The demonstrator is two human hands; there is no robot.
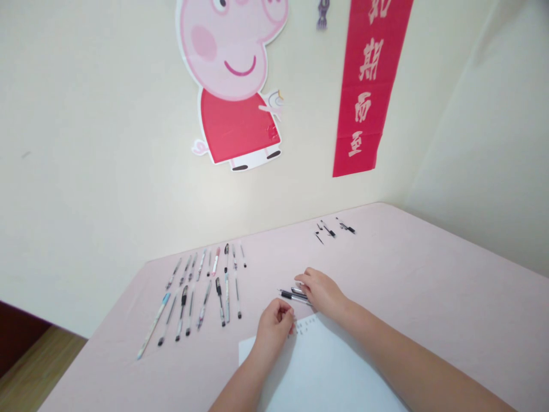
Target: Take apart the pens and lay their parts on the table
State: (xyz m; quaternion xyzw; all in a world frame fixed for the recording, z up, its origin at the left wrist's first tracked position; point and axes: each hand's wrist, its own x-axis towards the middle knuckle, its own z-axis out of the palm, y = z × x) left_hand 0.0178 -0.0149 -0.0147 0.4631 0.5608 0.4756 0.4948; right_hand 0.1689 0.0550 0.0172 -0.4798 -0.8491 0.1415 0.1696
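My left hand (274,326) rests on the top edge of a white sheet of paper (317,372), with its fingers curled into a loose fist; what they hold, if anything, is hidden. My right hand (322,292) lies just beyond the sheet with its fingers bent over a black pen (289,295) and a second pen beside it on the pink table (429,297). The pens' tips stick out to the left of the fingers.
Several pens (201,286) lie in two rows on the left part of the table. A few small pen parts (334,229) lie near the far edge by the wall. A cartoon pig cutout (235,86) and a red banner (369,86) hang on the wall.
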